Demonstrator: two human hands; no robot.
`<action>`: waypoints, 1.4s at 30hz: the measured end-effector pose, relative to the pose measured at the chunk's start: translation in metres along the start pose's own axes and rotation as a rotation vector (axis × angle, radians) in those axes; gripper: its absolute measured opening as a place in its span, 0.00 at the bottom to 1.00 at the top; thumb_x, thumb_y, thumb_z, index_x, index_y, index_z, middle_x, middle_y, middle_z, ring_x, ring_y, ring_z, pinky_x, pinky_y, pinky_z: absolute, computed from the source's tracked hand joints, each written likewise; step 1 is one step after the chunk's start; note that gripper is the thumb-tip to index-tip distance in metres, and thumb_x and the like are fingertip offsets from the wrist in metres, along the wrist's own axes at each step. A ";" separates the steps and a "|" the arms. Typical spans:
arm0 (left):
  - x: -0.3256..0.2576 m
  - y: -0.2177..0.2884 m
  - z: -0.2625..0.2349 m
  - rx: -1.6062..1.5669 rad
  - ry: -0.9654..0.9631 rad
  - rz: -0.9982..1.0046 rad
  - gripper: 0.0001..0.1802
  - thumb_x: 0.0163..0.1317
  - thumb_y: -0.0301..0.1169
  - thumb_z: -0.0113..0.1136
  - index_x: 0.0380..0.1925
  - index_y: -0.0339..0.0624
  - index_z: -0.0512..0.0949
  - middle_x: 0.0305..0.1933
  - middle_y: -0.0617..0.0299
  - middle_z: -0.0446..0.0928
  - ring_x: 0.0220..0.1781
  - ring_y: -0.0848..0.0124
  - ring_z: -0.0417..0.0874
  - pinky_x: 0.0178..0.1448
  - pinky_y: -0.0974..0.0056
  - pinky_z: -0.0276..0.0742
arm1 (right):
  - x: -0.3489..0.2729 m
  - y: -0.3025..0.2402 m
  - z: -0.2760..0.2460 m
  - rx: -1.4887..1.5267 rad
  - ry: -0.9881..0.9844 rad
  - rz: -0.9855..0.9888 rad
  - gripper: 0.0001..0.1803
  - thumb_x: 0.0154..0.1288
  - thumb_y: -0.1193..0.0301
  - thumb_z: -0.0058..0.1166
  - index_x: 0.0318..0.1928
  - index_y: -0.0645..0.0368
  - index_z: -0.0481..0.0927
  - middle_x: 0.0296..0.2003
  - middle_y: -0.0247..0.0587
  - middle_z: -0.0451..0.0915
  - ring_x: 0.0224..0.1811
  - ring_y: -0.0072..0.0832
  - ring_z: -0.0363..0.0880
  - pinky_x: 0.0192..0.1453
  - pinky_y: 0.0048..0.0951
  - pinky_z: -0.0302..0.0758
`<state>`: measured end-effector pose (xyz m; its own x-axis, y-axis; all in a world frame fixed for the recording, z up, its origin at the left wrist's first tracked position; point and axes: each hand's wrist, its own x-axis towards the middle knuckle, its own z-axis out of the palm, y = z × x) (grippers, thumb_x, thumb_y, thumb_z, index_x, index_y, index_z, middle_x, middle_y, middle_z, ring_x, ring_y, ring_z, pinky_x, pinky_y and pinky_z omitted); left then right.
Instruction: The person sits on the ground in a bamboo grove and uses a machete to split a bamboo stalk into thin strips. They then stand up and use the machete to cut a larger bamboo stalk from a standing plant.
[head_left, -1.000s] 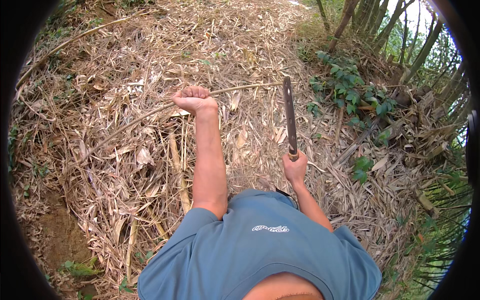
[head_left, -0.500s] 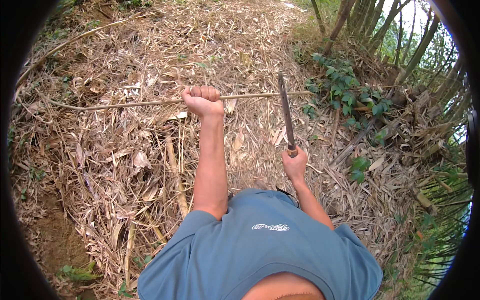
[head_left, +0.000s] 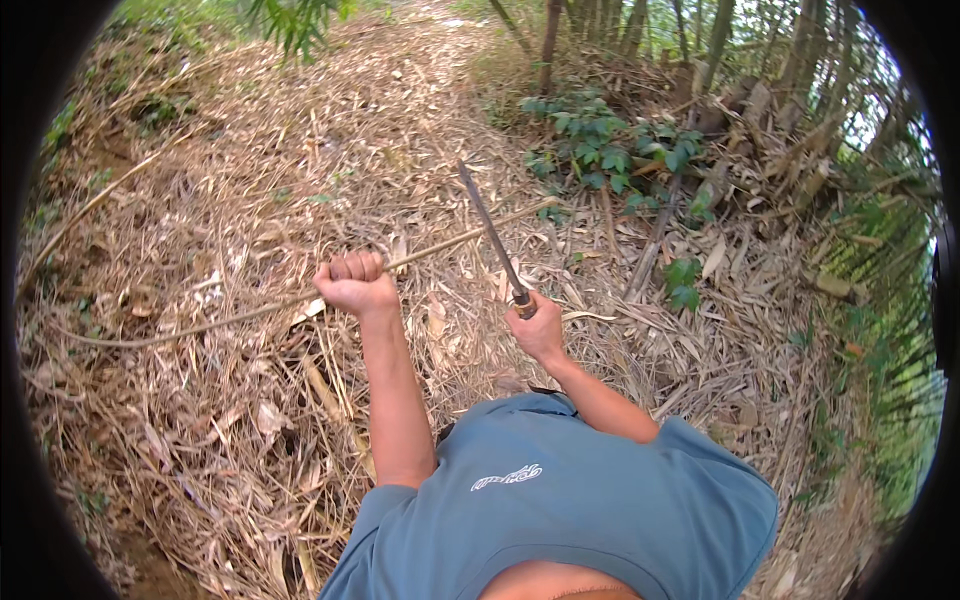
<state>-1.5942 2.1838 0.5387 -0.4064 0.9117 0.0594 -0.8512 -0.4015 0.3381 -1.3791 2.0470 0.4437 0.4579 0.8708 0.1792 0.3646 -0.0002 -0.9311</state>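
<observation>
Tan stick (head_left: 436,248) slanted (level just before) | left hand (head_left: 355,284) fisted round it | right hand (head_left: 538,326) grips knife (head_left: 503,258)

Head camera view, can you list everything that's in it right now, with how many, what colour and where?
thin stick: one, tan, in the left fist, extending to both sides
long-bladed tool: one, dark blade, in the right hand, pointing up and left
dry leaf litter: uncountable, straw-brown, across the ground
long stalk: one, tan, on the ground at far left
leafy plants: several, green, upper right of centre
upright stems: many, green and brown, upper right
overhanging leaves: one cluster, green, top edge
shirt: one, blue with a white mark, lower centre
left hand: one, bare, left of centre
right hand: one, bare, right of centre
</observation>
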 end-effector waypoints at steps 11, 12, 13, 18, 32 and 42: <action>-0.065 -0.074 -0.101 -0.155 0.506 -0.522 0.19 0.66 0.34 0.33 0.13 0.54 0.52 0.12 0.70 0.46 0.14 0.73 0.45 0.21 0.65 0.50 | 0.012 0.012 -0.025 0.142 0.230 0.063 0.14 0.61 0.63 0.69 0.35 0.61 0.82 0.19 0.32 0.78 0.21 0.21 0.71 0.28 0.33 0.68; -0.072 -0.080 -0.111 -0.192 0.481 -0.606 0.18 0.64 0.34 0.34 0.13 0.54 0.52 0.12 0.68 0.48 0.14 0.72 0.49 0.23 0.64 0.54 | 0.013 0.015 -0.028 0.159 0.279 0.085 0.14 0.61 0.64 0.68 0.36 0.61 0.82 0.19 0.33 0.77 0.21 0.21 0.71 0.28 0.33 0.68; -0.079 -0.087 -0.120 -0.224 0.465 -0.636 0.17 0.63 0.33 0.34 0.13 0.53 0.52 0.12 0.67 0.48 0.15 0.71 0.51 0.24 0.64 0.56 | 0.013 0.018 -0.030 0.173 0.330 0.089 0.13 0.61 0.64 0.68 0.36 0.62 0.82 0.19 0.33 0.77 0.21 0.22 0.71 0.28 0.33 0.68; -0.108 -0.122 -0.135 -0.078 0.535 -0.857 0.17 0.66 0.37 0.34 0.24 0.40 0.66 0.22 0.55 0.66 0.31 0.60 0.74 0.41 0.56 0.78 | 0.017 0.034 -0.049 0.205 0.526 0.099 0.12 0.60 0.67 0.68 0.38 0.62 0.82 0.20 0.36 0.79 0.21 0.24 0.74 0.29 0.33 0.70; -0.153 -0.184 -0.066 1.473 -0.961 0.225 0.11 0.73 0.33 0.54 0.42 0.34 0.74 0.39 0.55 0.78 0.44 0.64 0.79 0.48 0.62 0.74 | 0.056 0.087 -0.148 -0.011 0.471 0.188 0.13 0.59 0.66 0.68 0.39 0.62 0.83 0.26 0.43 0.84 0.28 0.31 0.83 0.34 0.33 0.76; -0.164 -0.274 -0.078 1.526 -1.393 -0.563 0.17 0.78 0.38 0.48 0.37 0.35 0.78 0.23 0.53 0.72 0.26 0.64 0.72 0.35 0.58 0.70 | 0.095 0.130 -0.208 0.033 0.500 0.210 0.15 0.58 0.62 0.67 0.35 0.62 0.83 0.22 0.42 0.82 0.23 0.34 0.79 0.31 0.34 0.75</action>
<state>-1.3206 2.1378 0.3633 0.7835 0.6187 -0.0586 0.3921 -0.4190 0.8190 -1.1198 2.0273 0.4052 0.8512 0.5132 0.1100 0.2016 -0.1262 -0.9713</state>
